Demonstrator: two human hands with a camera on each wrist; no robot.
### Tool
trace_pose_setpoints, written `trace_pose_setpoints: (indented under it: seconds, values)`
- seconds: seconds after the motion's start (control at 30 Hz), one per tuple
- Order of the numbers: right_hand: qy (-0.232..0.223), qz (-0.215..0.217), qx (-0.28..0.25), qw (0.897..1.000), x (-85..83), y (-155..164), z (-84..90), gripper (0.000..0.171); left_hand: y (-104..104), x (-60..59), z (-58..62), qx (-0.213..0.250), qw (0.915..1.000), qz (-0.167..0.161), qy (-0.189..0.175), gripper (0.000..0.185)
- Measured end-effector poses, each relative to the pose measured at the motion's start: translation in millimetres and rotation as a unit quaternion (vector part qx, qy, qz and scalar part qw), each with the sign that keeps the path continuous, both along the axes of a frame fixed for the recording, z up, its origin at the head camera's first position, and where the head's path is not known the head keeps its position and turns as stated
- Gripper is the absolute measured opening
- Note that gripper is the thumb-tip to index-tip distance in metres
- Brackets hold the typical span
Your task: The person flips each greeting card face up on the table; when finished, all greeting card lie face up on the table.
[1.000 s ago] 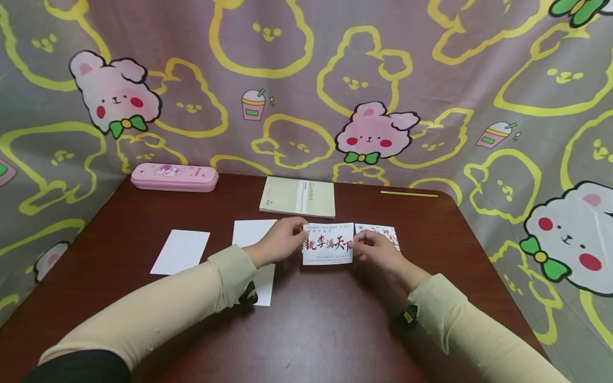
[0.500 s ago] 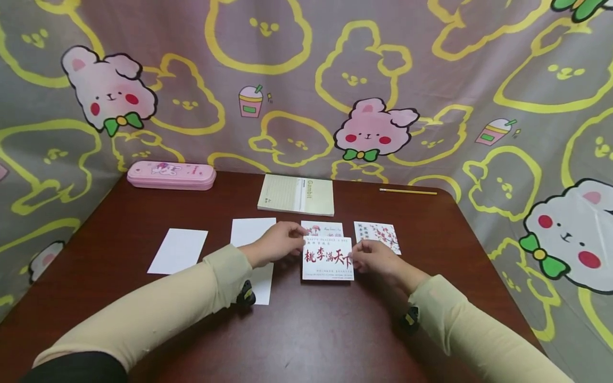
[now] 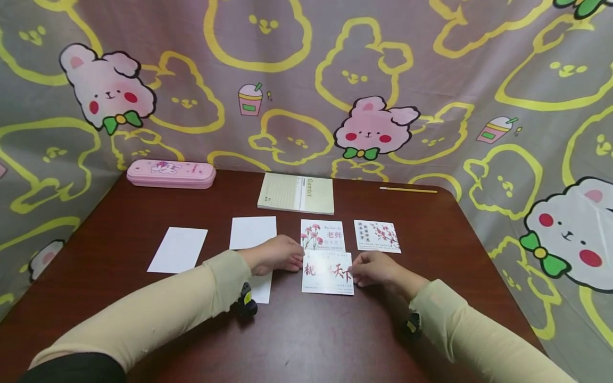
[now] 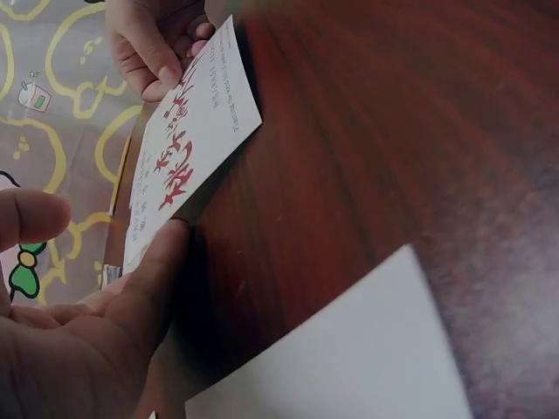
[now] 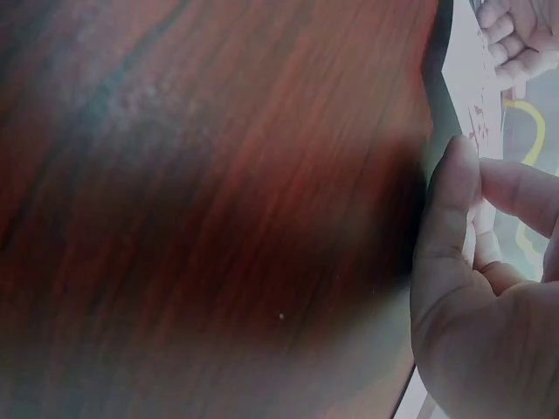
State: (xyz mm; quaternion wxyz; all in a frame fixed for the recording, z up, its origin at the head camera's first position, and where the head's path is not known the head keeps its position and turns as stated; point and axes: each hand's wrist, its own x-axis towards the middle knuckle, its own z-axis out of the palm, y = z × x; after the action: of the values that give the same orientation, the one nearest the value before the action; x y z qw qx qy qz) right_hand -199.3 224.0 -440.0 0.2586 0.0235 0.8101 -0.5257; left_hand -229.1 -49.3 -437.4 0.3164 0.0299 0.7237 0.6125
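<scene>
A white card with red Chinese characters (image 3: pixel 328 284) lies slightly tilted over the brown table, overlapping the bottom of a card with pink flowers (image 3: pixel 318 234). At its right edge my right hand (image 3: pixel 380 270) pinches it between thumb and forefinger; the right wrist view shows the thumb (image 5: pixel 450 188) under that edge. My left hand (image 3: pixel 275 254) is at the card's left edge, thumb (image 4: pixel 157 262) right at the border and forefinger spread away from it. Beneath the left forearm lies a blank white sheet (image 3: pixel 253 226), partly hidden.
A card with plum blossoms (image 3: pixel 377 239) lies beyond my right hand. Another blank white card (image 3: pixel 178 250) is at the left. Along the back are a pink pencil case (image 3: pixel 171 174), a cream notebook (image 3: pixel 296 192) and a yellow pencil (image 3: pixel 408 189), before a patterned curtain (image 3: pixel 287 53).
The red-lettered card has come toward me and lower, uncovering the flower card behind it. Both hands moved with it, and the left fingers have loosened from its edge.
</scene>
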Motion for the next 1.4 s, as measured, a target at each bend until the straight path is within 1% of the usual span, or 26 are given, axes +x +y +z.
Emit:
trace_pose_setpoints:
  seconds: [0.07, 0.13, 0.2, 0.23, 0.3, 0.33, 0.37, 0.4, 0.47, 0.5, 0.57, 0.6, 0.67, 0.7, 0.73, 0.77, 0.83, 0.93, 1.0, 1.03, 1.1, 1.13, 1.17, 1.23, 1.3, 1.4]
  values:
    - [0.002, 0.003, 0.009, 1.0, 0.6, 0.0, 1.2, 0.008, -0.2, 0.4, 0.4, -0.009, 0.9999, -0.004, -0.002, 0.024]
    - [0.006, 0.005, 0.025, 1.0, 0.8, -0.6, 2.2, 0.008, 0.3, 1.1, 2.1, -0.03, 0.9993, -0.012, 0.015, 0.021]
    - [0.015, 0.01, 0.047, 0.999, 0.1, -1.1, 2.7, 0.009, 1.4, 2.6, 5.1, -0.064, 0.9961, -0.033, 0.05, 0.022]
    - [0.019, 0.013, 0.059, 0.998, -0.5, -1.3, 2.7, 0.01, 2.1, 3.8, 6.7, -0.084, 0.9928, -0.049, 0.07, 0.023]
    - [0.027, 0.021, 0.081, 0.996, -2.0, -1.9, 2.6, 0.011, 4.0, 6.8, 9.7, -0.123, 0.9813, -0.088, 0.118, 0.027]
    - [0.03, 0.023, 0.088, 0.995, -2.8, -2.3, 2.8, 0.011, 4.8, 8.7, 11.3, -0.139, 0.9736, -0.11, 0.143, 0.03]
    - [0.031, 0.025, 0.094, 0.995, -3.5, -2.6, 2.8, 0.011, 5.6, 10.3, 12.9, -0.154, 0.9637, -0.134, 0.172, 0.032]
    - [0.033, 0.026, 0.096, 0.994, -4.2, -3.0, 2.8, 0.011, 6.4, 11.7, 14.5, -0.164, 0.9521, -0.163, 0.199, 0.026]
    - [0.038, 0.026, 0.1, 0.994, -5.2, -4.0, 3.3, 0.012, 7.8, 13.8, 16.5, -0.172, 0.9258, -0.217, 0.257, 0.016]
    - [0.041, 0.025, 0.101, 0.994, -5.6, -4.6, 3.5, 0.012, 8.4, 14.4, 17.5, -0.173, 0.9115, -0.242, 0.284, 0.017]
    - [0.051, 0.029, 0.111, 0.992, -6.0, -5.8, 4.5, 0.013, 9.6, 14.7, 19.0, -0.172, 0.8808, -0.283, 0.339, 0.032]
    - [0.057, 0.031, 0.117, 0.991, -6.1, -6.5, 5.3, 0.014, 10.1, 14.5, 18.7, -0.171, 0.8677, -0.298, 0.359, 0.037]
    - [0.069, 0.04, 0.132, 0.988, -6.2, -7.6, 7.4, 0.015, 10.7, 14.1, 18.3, -0.17, 0.8508, -0.311, 0.388, 0.04]
    - [0.075, 0.047, 0.142, 0.986, -6.3, -7.9, 8.4, 0.016, 10.9, 13.9, 17.8, -0.173, 0.8456, -0.313, 0.396, 0.04]
    - [0.08, 0.052, 0.153, 0.984, -6.4, -7.9, 9.6, 0.018, 11.2, 13.8, 17.6, -0.175, 0.8431, -0.314, 0.4, 0.04]
    - [0.081, 0.056, 0.16, 0.982, -6.5, -7.8, 11.0, 0.019, 11.4, 13.6, 17.1, -0.175, 0.843, -0.313, 0.401, 0.04]
    - [0.081, 0.064, 0.171, 0.98, -7.4, -6.8, 12.6, 0.022, 12.0, 13.6, 16.5, -0.172, 0.8456, -0.311, 0.398, 0.039]
    - [0.071, 0.079, 0.179, 0.978, -9.8, -4.0, 13.8, 0.025, 13.0, 13.5, 14.4, -0.161, 0.8524, -0.309, 0.39, 0.038]
    - [0.058, 0.078, 0.172, 0.98, -12.6, -2.2, 14.2, 0.024, 12.8, 13.5, 12.9, -0.154, 0.8584, -0.302, 0.385, 0.033]
    - [0.056, 0.077, 0.165, 0.982, -14.7, -1.4, 14.6, 0.023, 11.6, 13.7, 12.4, -0.157, 0.8646, -0.29, 0.379, 0.027]
    - [0.055, 0.067, 0.137, 0.987, -20.0, -2.3, 16.2, 0.02, 5.4, 13.8, 11.9, -0.173, 0.8778, -0.255, 0.367, 0.017]
    - [0.056, 0.061, 0.119, 0.989, -23.1, -4.1, 17.2, 0.017, 0.4, 13.2, 12.4, -0.18, 0.8846, -0.234, 0.362, 0.016]
    - [0.059, 0.056, 0.097, 0.992, -26.0, -7.3, 18.9, 0.015, -6.1, 12.3, 13.4, -0.187, 0.8916, -0.212, 0.354, 0.019]
    - [0.069, 0.056, 0.057, 0.994, -30.8, -15.6, 23.6, 0.016, -21.5, 9.0, 15.4, -0.201, 0.9021, -0.165, 0.344, 0.028]
    - [0.07, 0.052, 0.019, 0.996, -35.4, -26.4, 27.0, 0.021, -37.6, 3.3, 17.9, -0.208, 0.905, -0.137, 0.345, 0.029]
    - [0.068, 0.05, -0.021, 0.996, -40.9, -43.6, 32.8, 0.029, -59.9, -5.5, 21.1, -0.224, 0.9037, -0.106, 0.35, 0.035]
